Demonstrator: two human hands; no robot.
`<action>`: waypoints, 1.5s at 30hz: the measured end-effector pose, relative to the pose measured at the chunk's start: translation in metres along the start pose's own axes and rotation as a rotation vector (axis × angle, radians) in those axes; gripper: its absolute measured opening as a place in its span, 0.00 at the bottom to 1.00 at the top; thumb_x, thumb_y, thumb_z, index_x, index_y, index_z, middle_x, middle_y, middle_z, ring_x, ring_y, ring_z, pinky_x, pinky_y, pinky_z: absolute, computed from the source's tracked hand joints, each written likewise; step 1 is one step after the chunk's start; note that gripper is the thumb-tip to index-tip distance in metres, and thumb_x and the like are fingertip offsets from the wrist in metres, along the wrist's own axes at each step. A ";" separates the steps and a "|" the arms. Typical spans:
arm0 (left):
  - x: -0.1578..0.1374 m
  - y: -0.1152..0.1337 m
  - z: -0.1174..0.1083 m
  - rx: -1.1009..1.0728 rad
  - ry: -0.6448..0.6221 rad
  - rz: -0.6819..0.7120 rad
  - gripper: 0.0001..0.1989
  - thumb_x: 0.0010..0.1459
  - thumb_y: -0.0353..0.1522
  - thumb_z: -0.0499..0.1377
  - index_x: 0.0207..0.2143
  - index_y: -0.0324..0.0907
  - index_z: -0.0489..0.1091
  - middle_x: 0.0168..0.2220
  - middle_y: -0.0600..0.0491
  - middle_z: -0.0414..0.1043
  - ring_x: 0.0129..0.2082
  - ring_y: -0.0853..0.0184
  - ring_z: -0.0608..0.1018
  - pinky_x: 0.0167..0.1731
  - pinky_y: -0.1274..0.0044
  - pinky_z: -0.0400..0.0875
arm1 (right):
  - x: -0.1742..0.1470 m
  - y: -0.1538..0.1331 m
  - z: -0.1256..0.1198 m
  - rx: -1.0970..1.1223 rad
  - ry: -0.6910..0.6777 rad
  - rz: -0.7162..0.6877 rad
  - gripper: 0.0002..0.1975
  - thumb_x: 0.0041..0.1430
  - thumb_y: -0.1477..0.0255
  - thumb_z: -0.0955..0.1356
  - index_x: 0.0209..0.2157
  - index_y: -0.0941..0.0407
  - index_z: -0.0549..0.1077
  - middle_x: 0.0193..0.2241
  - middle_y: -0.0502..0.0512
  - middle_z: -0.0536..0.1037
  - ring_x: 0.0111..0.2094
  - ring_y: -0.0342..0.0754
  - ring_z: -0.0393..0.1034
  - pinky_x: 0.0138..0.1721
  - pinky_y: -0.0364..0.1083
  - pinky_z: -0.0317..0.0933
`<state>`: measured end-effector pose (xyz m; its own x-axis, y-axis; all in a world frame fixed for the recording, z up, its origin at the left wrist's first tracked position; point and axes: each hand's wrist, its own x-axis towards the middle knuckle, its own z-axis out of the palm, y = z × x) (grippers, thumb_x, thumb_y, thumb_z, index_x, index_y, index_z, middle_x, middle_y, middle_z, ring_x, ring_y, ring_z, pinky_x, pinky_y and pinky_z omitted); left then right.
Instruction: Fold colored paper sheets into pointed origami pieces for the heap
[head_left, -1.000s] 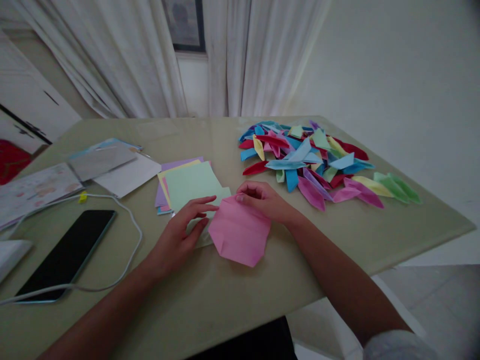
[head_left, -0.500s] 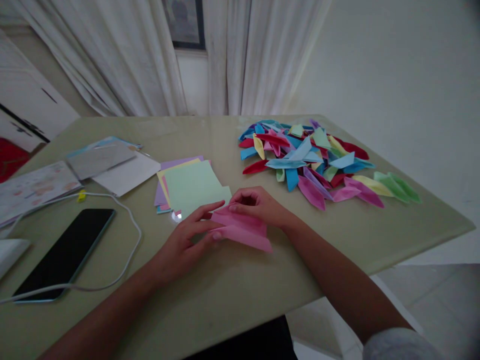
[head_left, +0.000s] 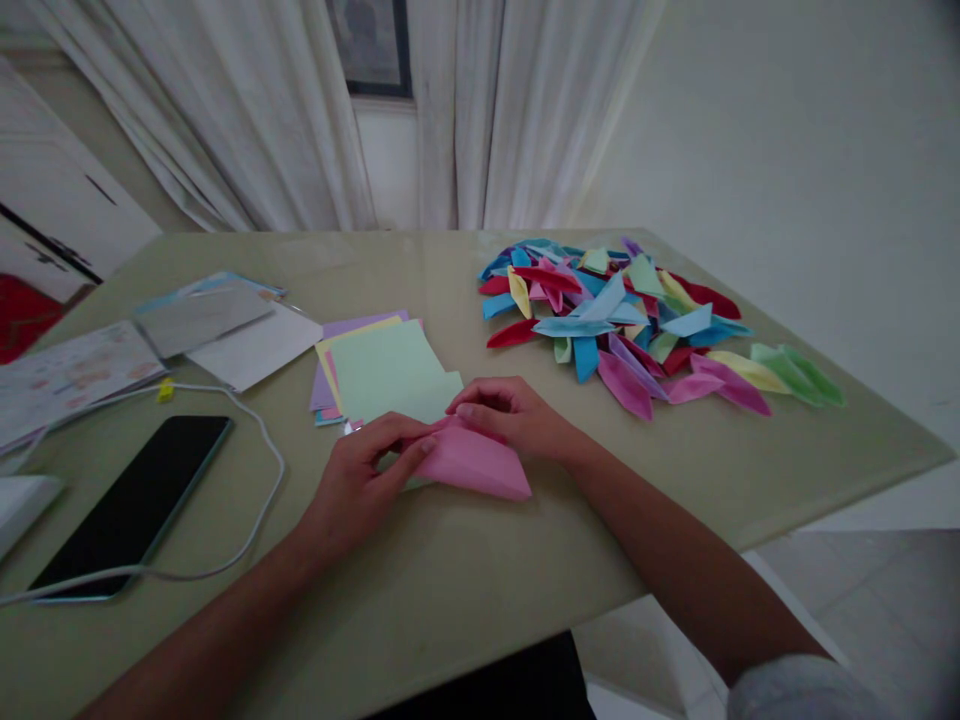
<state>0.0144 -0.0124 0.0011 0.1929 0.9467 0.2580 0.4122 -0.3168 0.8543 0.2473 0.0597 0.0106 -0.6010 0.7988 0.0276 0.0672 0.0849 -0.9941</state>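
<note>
Pink paper [head_left: 480, 465] sits just below the middle of the frame, held by both hands over the tabletop [head_left: 420, 610]. Plain pink, folded; the near panel forms a slanting band, its lower edge fairly straight, running to a pointed corner at lower right. Upper edge a deeper pink, partly covered by fingers; layers there cannot be told apart.

Left hand [head_left: 364, 480] pinches the paper's left end, thumb on the near face. Right hand [head_left: 514, 415] grips the upper edge, thumb pressed on it, fingers curled.

Edges: table's front edge slants from bottom centre up to a corner at far right, crossed by the right forearm [head_left: 660, 540]. Back edge runs level below the curtains [head_left: 457, 140].

Room: widest bare stretch lies below the paper, between the forearms. Another spreads right of the right forearm, below a heap of folded paper pieces [head_left: 600, 325], upper right, well apart from the pink paper. Tighter upper left of the hands: stack of coloured sheets [head_left: 386, 365], pale green uppermost, just beside the left fingers. Lower left, a phone [head_left: 135, 505], with a white cable [head_left: 274, 440] looping between it and the left forearm.
</note>
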 end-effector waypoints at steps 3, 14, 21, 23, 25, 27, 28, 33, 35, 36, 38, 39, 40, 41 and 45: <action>0.001 0.001 -0.002 -0.014 0.123 -0.033 0.10 0.67 0.40 0.63 0.41 0.46 0.81 0.37 0.53 0.81 0.34 0.65 0.79 0.34 0.75 0.73 | 0.001 -0.004 -0.004 0.003 0.125 -0.045 0.19 0.66 0.54 0.71 0.38 0.56 0.78 0.34 0.53 0.80 0.33 0.45 0.70 0.36 0.44 0.64; 0.004 -0.001 -0.006 -0.030 0.422 -0.189 0.14 0.64 0.45 0.64 0.42 0.46 0.80 0.38 0.54 0.82 0.36 0.63 0.80 0.36 0.74 0.75 | 0.005 0.006 -0.009 0.127 0.236 -0.046 0.17 0.52 0.59 0.80 0.33 0.56 0.77 0.34 0.52 0.79 0.34 0.46 0.72 0.36 0.44 0.65; 0.003 -0.003 -0.005 -0.105 0.416 -0.217 0.19 0.63 0.44 0.65 0.52 0.46 0.79 0.43 0.51 0.83 0.39 0.63 0.82 0.39 0.74 0.78 | 0.005 0.007 -0.007 0.059 0.268 -0.041 0.16 0.55 0.59 0.79 0.32 0.57 0.80 0.30 0.50 0.78 0.31 0.44 0.70 0.32 0.43 0.64; 0.004 -0.003 -0.005 -0.116 0.410 -0.227 0.18 0.63 0.45 0.66 0.49 0.44 0.79 0.45 0.50 0.83 0.42 0.61 0.83 0.43 0.72 0.78 | 0.006 0.007 -0.007 0.052 0.272 -0.048 0.16 0.54 0.59 0.79 0.32 0.57 0.80 0.30 0.51 0.79 0.31 0.44 0.71 0.33 0.43 0.64; 0.006 -0.002 -0.005 -0.155 0.400 -0.230 0.18 0.62 0.46 0.66 0.47 0.43 0.79 0.44 0.49 0.83 0.43 0.60 0.83 0.44 0.72 0.78 | 0.007 0.009 -0.008 0.065 0.289 -0.069 0.15 0.52 0.60 0.80 0.32 0.57 0.81 0.30 0.51 0.79 0.32 0.44 0.72 0.34 0.44 0.66; 0.007 -0.003 -0.004 -0.224 0.361 -0.247 0.20 0.60 0.46 0.68 0.46 0.43 0.79 0.44 0.48 0.83 0.42 0.60 0.83 0.42 0.72 0.78 | 0.008 0.011 -0.008 0.095 0.321 -0.103 0.14 0.50 0.62 0.81 0.32 0.56 0.81 0.31 0.51 0.80 0.32 0.45 0.73 0.35 0.44 0.67; 0.007 -0.003 -0.004 -0.260 0.333 -0.261 0.20 0.58 0.46 0.69 0.46 0.42 0.79 0.44 0.48 0.83 0.42 0.60 0.83 0.42 0.72 0.79 | 0.008 0.012 -0.009 0.117 0.338 -0.121 0.14 0.49 0.64 0.82 0.34 0.55 0.81 0.31 0.51 0.81 0.33 0.45 0.74 0.35 0.44 0.67; 0.008 -0.004 -0.003 -0.351 0.285 -0.306 0.18 0.54 0.45 0.72 0.41 0.43 0.80 0.38 0.50 0.84 0.39 0.61 0.83 0.39 0.74 0.78 | 0.009 0.011 -0.010 0.173 0.379 -0.114 0.15 0.50 0.65 0.81 0.39 0.53 0.82 0.33 0.50 0.83 0.34 0.44 0.75 0.36 0.43 0.67; 0.008 -0.003 -0.003 -0.394 0.267 -0.329 0.19 0.53 0.45 0.73 0.40 0.43 0.78 0.36 0.51 0.84 0.36 0.62 0.82 0.35 0.76 0.76 | 0.008 0.009 -0.010 0.139 0.375 -0.102 0.12 0.52 0.63 0.80 0.33 0.54 0.82 0.31 0.50 0.82 0.32 0.44 0.73 0.35 0.43 0.66; 0.008 -0.002 -0.003 -0.421 0.231 -0.348 0.20 0.52 0.46 0.73 0.41 0.43 0.78 0.35 0.51 0.83 0.34 0.63 0.82 0.33 0.76 0.75 | 0.008 0.008 -0.010 0.125 0.371 -0.102 0.11 0.52 0.63 0.80 0.32 0.55 0.82 0.30 0.50 0.81 0.32 0.44 0.73 0.35 0.43 0.66; 0.008 0.000 -0.003 -0.453 0.120 -0.375 0.22 0.51 0.47 0.73 0.42 0.43 0.78 0.34 0.51 0.83 0.32 0.63 0.81 0.30 0.76 0.73 | 0.007 0.006 -0.009 0.127 0.367 -0.105 0.11 0.52 0.63 0.80 0.32 0.55 0.82 0.29 0.50 0.81 0.31 0.44 0.72 0.34 0.43 0.64; 0.007 0.000 -0.002 -0.447 0.068 -0.376 0.22 0.52 0.47 0.73 0.42 0.42 0.78 0.33 0.51 0.83 0.31 0.63 0.81 0.29 0.77 0.72 | 0.007 0.005 -0.008 0.140 0.368 -0.104 0.11 0.51 0.63 0.80 0.32 0.55 0.82 0.29 0.50 0.81 0.31 0.44 0.71 0.33 0.43 0.64; 0.007 0.000 -0.002 -0.430 0.033 -0.367 0.21 0.53 0.47 0.72 0.41 0.42 0.79 0.33 0.51 0.83 0.31 0.63 0.80 0.29 0.77 0.71 | 0.007 0.004 -0.008 0.156 0.369 -0.097 0.12 0.51 0.63 0.80 0.32 0.55 0.82 0.30 0.50 0.81 0.31 0.44 0.71 0.33 0.43 0.63; 0.006 0.001 -0.002 -0.407 0.020 -0.352 0.20 0.54 0.47 0.71 0.39 0.41 0.80 0.34 0.50 0.83 0.31 0.64 0.80 0.29 0.78 0.71 | 0.006 0.004 -0.007 0.170 0.365 -0.084 0.12 0.51 0.62 0.80 0.32 0.55 0.82 0.30 0.50 0.80 0.31 0.44 0.71 0.33 0.43 0.63; 0.005 0.002 -0.002 -0.404 0.046 -0.336 0.17 0.57 0.46 0.69 0.40 0.42 0.81 0.34 0.51 0.83 0.31 0.64 0.80 0.29 0.79 0.70 | 0.004 0.002 -0.006 0.147 0.316 -0.031 0.14 0.54 0.59 0.79 0.31 0.56 0.83 0.26 0.49 0.77 0.28 0.42 0.66 0.30 0.42 0.58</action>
<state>0.0147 -0.0084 0.0048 0.0660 0.9967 -0.0482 0.0669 0.0438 0.9968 0.2497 0.0671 0.0089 -0.3228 0.9442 0.0662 -0.0762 0.0438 -0.9961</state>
